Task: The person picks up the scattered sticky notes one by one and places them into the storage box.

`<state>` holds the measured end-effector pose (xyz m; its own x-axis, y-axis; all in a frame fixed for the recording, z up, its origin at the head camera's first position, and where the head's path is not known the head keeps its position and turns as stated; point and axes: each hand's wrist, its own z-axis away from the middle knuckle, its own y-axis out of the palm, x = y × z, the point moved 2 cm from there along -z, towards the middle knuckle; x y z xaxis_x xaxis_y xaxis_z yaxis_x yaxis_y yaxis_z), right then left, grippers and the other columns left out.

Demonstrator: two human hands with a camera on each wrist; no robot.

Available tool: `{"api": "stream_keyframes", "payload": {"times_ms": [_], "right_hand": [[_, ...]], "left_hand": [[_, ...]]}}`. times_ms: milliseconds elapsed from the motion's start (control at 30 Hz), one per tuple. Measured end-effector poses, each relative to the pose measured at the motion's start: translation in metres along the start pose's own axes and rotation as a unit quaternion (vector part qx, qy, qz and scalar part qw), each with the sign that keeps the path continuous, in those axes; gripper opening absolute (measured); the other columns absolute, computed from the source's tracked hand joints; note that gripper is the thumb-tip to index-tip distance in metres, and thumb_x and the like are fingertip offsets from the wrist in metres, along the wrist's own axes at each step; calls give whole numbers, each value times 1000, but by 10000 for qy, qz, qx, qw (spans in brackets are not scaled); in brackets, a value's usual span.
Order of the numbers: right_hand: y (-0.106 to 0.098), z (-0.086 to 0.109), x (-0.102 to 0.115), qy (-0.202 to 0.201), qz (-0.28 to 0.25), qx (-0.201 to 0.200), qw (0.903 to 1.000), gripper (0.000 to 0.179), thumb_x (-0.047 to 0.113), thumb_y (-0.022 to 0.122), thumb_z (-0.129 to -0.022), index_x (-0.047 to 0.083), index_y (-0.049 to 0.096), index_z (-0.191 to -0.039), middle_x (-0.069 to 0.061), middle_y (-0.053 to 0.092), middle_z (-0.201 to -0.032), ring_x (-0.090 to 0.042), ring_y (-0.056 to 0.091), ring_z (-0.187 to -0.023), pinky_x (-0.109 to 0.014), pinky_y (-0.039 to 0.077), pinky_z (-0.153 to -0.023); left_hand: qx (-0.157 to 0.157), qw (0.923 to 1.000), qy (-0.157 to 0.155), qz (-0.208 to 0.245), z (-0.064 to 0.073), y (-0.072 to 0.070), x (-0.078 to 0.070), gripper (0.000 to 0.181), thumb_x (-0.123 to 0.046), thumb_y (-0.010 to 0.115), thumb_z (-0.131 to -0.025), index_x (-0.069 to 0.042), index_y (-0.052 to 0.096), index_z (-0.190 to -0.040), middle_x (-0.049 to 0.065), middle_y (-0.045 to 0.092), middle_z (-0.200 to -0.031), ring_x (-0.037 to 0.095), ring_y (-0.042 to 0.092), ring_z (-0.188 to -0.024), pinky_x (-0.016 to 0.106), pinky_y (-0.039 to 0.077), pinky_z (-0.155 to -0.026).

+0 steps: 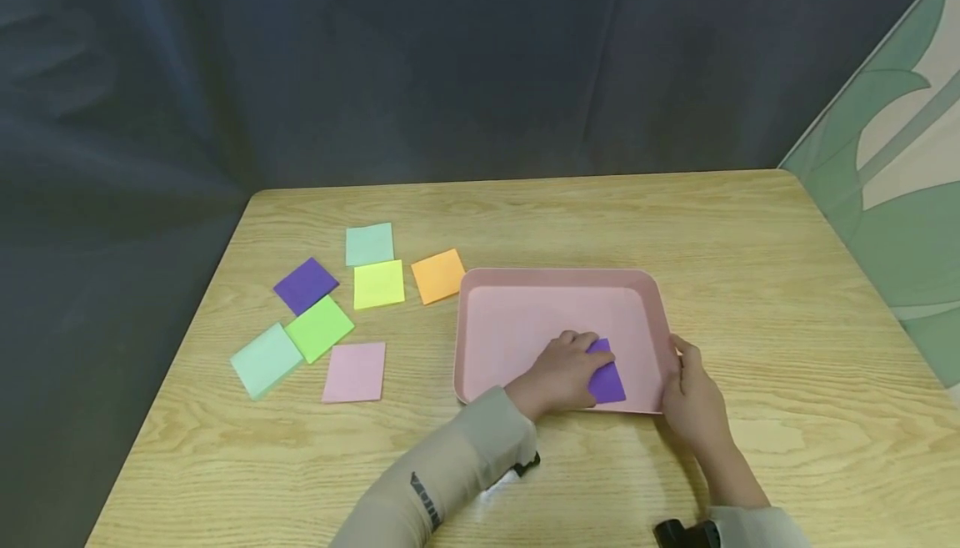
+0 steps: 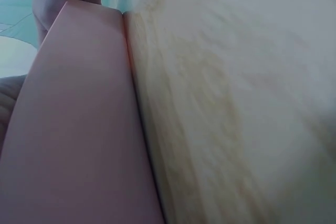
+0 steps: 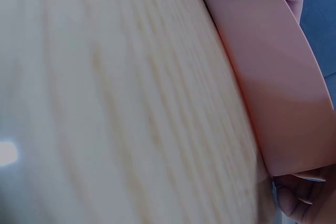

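Observation:
A pink tray lies on the wooden table, right of the middle in the head view. Inside it, near the front right, is a purple sticky note, partly covered by my left hand. The fingers and thumb of that hand hold the note by its left side. My right hand grips the tray's right rim near the front corner. In the right wrist view, curled fingers show at the tray's corner. The tray's outer wall fills much of the left wrist view.
Left of the tray lie several square sticky notes: orange, yellow, pink, green, purple and two mint ones. A dark curtain hangs behind the table.

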<state>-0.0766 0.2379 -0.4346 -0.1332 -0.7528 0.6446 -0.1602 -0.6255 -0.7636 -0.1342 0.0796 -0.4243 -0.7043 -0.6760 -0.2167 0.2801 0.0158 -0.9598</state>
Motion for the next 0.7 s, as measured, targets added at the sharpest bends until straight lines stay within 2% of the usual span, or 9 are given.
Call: {"api": "stream_keyframes", "payload": {"times_ms": [233, 433, 700], "right_hand": [[1, 1, 1, -89, -19, -86, 9999, 40, -1, 26, -85, -3, 30, -124, -31, 49, -99, -40, 53, -76, -49, 39, -62], [0, 1, 1, -126, -33, -116, 9998, 40, -2, 26, -84, -4, 30, -124, -32, 49, -99, -42, 52, -78, -49, 39, -62], [1, 1, 1, -68, 7, -115, 9999, 39, -2, 27, -85, -3, 30, -124, -31, 49, -98, -41, 52, -77, -49, 39, -63]], "left_hand": [[211, 9994, -166, 221, -3, 1, -5, 58, -37, 66, -72, -34, 43, -125, -6, 29, -135, 14, 30, -114, 32, 26, -86], [253, 9992, -30, 318, -6, 3, -6, 58, -37, 66, -73, -33, 43, -126, -7, 28, -136, 14, 29, -116, 31, 26, -88], [196, 9987, 173, 447, -8, 4, -7, 54, -33, 64, -75, -28, 45, -125, -4, 33, -133, 14, 31, -114, 29, 26, -91]]}}
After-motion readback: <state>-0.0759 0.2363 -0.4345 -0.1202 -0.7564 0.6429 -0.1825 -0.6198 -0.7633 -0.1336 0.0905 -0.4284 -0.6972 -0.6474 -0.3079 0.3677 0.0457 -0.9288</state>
